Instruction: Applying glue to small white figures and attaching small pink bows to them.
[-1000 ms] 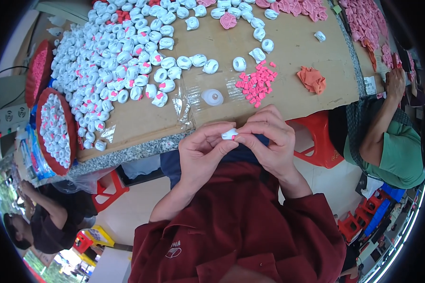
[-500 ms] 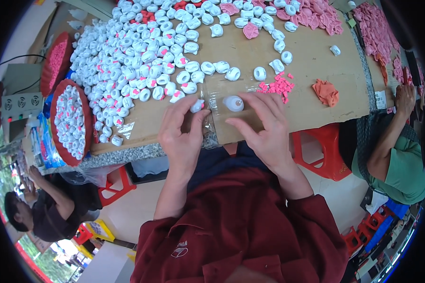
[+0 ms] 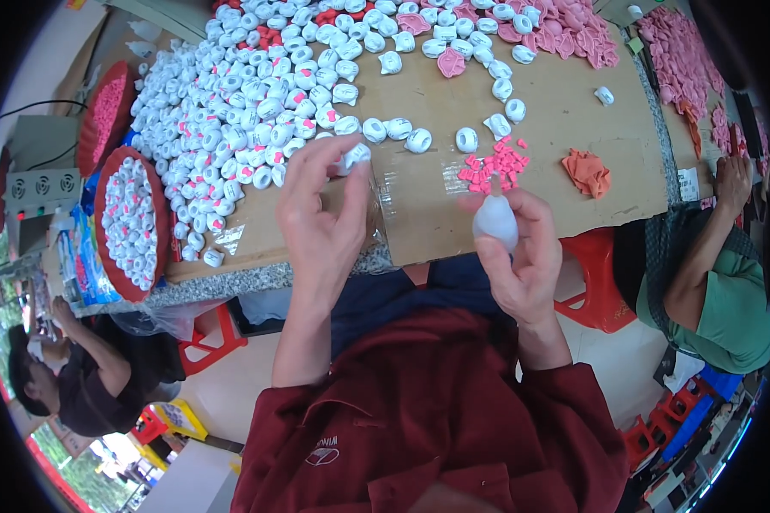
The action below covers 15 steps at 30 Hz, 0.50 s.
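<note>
My left hand (image 3: 321, 218) is raised over the front of the table, with a small white ring-like piece (image 3: 355, 156) pinched between thumb and fingers. In my right hand (image 3: 524, 252), near the table's front edge, is a small white squeeze bottle (image 3: 495, 221). Its thin tip points away from me, just short of a little heap of bright pink bits (image 3: 498, 164). Beyond my left hand a short row of similar white pieces (image 3: 398, 129) lies on the cardboard, and a large pile of them (image 3: 257, 103) spreads to the left, some bearing pink bits.
A red bowl of white pieces (image 3: 158, 224) and a red bowl of pink bits (image 3: 103, 120) stand at the left. Crumpled orange material (image 3: 587, 173) lies right; flat pink pieces (image 3: 573, 34) are heaped far right. Other people sit on both sides.
My right hand has taken the bottle off the cardboard and brought it right and nearer me. My left hand has moved slightly farther away; whether its white piece is the same one is unclear.
</note>
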{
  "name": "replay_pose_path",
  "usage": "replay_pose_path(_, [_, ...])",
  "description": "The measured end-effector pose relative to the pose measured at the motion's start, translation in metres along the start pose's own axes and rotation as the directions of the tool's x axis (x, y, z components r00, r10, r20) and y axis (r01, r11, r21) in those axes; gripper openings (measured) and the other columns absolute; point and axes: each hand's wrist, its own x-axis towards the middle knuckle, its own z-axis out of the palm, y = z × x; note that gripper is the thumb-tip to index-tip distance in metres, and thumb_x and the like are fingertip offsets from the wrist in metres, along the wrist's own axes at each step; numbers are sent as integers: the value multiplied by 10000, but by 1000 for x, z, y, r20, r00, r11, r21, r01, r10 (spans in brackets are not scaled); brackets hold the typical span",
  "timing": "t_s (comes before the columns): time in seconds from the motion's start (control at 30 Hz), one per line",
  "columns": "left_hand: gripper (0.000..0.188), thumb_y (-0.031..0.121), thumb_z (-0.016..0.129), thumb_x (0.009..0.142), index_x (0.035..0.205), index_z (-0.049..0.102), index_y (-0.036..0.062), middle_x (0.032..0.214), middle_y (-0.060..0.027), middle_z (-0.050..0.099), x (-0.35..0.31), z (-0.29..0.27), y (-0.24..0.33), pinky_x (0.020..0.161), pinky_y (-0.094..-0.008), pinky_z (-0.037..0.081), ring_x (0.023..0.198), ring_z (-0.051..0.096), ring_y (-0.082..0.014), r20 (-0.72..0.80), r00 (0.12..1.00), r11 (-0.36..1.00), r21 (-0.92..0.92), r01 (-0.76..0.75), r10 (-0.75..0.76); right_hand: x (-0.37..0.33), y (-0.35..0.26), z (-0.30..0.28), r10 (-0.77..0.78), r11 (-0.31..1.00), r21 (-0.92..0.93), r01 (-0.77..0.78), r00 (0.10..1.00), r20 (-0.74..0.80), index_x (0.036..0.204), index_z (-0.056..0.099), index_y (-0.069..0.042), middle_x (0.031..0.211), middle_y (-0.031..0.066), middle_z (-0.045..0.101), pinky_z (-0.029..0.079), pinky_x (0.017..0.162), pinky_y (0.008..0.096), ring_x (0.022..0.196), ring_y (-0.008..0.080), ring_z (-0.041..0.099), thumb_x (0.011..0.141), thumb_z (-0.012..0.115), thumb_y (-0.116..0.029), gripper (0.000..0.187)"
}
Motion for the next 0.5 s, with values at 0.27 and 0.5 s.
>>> replay_pose_path(0.27, [327, -32, 593, 801, 1120, 521, -35, 1044, -86, 562, -42, -9, 3, 760, -218, 463, 906, 568, -122, 353, 889, 538, -708, 458, -292, 1, -14, -19, -87, 995, -41, 90, 994, 66, 901, 619, 28, 769, 68, 613, 389, 565, 235, 638, 135, 489, 636, 746, -79, 313])
replay_pose_path(0.5, [293, -83, 596, 773, 1062, 561, -60, 1064, -102, 542, -51, -5, -7, 764, -220, 480, 892, 578, -137, 338, 906, 547, -722, 423, -255, -4, -14, -15, 82, 996, -24, -81, 993, 85, 880, 642, 24, 768, 73, 638, 388, 563, 239, 650, 135, 498, 626, 750, -77, 294])
